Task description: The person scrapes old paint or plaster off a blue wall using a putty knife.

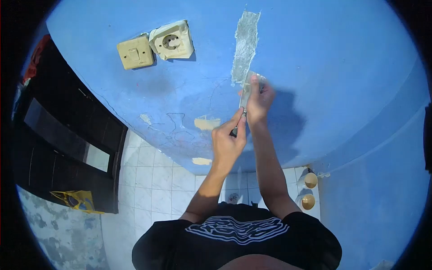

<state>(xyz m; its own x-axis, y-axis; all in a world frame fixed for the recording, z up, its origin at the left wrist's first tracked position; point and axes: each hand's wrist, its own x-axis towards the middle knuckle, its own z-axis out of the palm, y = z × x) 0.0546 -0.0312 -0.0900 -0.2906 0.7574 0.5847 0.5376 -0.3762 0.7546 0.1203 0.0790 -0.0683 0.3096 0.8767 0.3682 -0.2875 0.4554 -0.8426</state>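
A putty knife (244, 97) points up the blue wall (333, 58), its dark handle in my left hand (227, 141), which is closed round it. Higher and to the right, my right hand (260, 102) is closed on a flat metal scraper (257, 74), thumb pressed on its face; the fingers hide most of this piece. Both blades overlap near the lower end of a rough grey filler strip (246, 42) on the wall. My hands cast a dark shadow to the right.
A light switch (135, 53) and a loose-framed socket (172, 42) sit at upper left. Cream patches (207, 123) mark the wall lower down. Two round containers (308, 201) stand on the tiled floor (162, 177) at right. A dark door (67, 121) is at left, with a yellow bag (77, 200) near it.
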